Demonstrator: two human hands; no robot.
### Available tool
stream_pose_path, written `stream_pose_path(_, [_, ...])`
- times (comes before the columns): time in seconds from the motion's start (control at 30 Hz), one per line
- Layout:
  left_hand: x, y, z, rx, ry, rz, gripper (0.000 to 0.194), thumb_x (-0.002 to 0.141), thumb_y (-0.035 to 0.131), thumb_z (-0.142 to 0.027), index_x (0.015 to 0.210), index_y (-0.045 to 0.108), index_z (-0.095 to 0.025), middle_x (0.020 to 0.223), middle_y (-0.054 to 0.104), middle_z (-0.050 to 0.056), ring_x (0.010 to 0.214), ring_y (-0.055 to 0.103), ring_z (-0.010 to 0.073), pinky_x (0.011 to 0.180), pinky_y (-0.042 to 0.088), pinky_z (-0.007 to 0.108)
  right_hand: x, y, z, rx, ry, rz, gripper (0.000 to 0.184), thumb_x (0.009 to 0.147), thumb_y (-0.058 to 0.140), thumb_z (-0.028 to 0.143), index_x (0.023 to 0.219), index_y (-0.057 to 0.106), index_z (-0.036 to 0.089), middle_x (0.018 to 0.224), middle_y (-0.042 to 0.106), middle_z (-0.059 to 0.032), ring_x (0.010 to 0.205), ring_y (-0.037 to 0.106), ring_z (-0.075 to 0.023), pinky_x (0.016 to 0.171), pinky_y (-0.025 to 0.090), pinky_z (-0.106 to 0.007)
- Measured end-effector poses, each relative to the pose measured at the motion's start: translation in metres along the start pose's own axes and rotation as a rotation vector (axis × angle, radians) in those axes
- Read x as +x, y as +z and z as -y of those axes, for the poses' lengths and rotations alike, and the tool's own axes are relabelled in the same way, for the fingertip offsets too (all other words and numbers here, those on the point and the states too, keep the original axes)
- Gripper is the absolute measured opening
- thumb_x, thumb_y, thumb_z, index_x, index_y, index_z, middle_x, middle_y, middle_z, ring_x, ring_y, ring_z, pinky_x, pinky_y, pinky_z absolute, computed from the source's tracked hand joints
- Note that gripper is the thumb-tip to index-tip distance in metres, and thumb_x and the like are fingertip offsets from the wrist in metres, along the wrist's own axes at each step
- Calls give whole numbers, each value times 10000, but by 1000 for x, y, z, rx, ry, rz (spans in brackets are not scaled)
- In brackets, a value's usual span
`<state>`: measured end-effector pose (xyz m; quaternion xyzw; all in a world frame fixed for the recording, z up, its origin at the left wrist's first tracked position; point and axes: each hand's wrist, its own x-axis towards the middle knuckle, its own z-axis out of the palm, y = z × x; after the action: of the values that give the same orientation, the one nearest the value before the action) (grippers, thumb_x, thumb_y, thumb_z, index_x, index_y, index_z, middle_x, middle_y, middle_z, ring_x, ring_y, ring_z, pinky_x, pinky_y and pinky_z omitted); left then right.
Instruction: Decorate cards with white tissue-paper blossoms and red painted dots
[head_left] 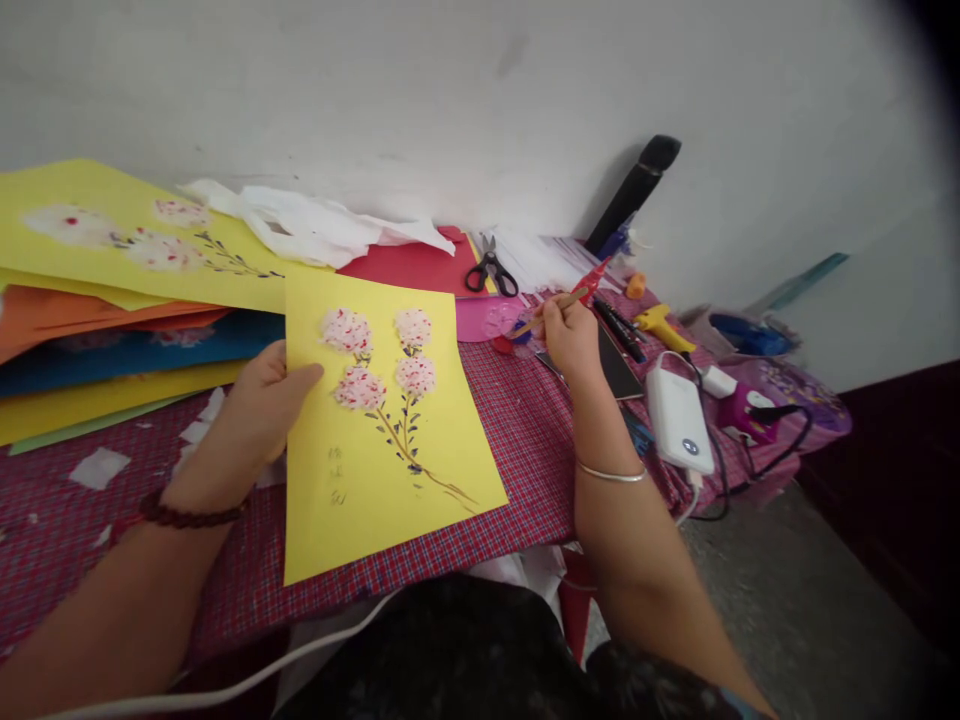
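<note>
My left hand (259,410) grips the left edge of a yellow sheet (352,480) painted with pink blossoms on a thin stem; the thumb lies on top of the paper. The sheet lies on a red checked tablecloth (517,440). My right hand (570,335) is closed on a thin wooden paintbrush (551,312), whose tip points left at a clear pink paint palette (499,322). A dark phone (619,370) lies just under that hand.
A stack of coloured sheets (112,300) with another flower painting lies at the left. White tissue (315,225), scissors (491,272), a yellow glue gun (660,325), a white power bank (679,420) with cables and a black tube (634,190) against the wall are nearby.
</note>
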<state>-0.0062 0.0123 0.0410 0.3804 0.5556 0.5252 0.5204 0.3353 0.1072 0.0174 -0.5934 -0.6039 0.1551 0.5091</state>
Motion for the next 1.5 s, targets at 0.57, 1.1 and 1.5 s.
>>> stream_pose_path(0.57, [5,-1,-8,-247,-39,-39,354,659,701,-84,1005,664,-149,846,780,80,775,745,264,697,636,381,-47,18,77,566,-147,166,347,966,528,534,820,585,225,540,507,53,456,495,-98,470,404,-247])
stream_pose_path(1.1, [3,2,-10,-241,-16,-56,290,688,676,-73,968,671,-150,831,784,62,683,734,224,675,641,353,-51,22,77,587,-170,207,313,962,576,470,795,617,209,528,522,59,454,464,-80,459,370,-237])
stream_pose_path(1.5, [7,-1,-5,-252,1,-46,360,664,688,-80,1021,683,-127,825,785,78,632,734,217,643,652,348,-49,22,77,564,-155,202,363,948,575,519,778,611,200,527,522,55,450,483,-78,462,383,-235])
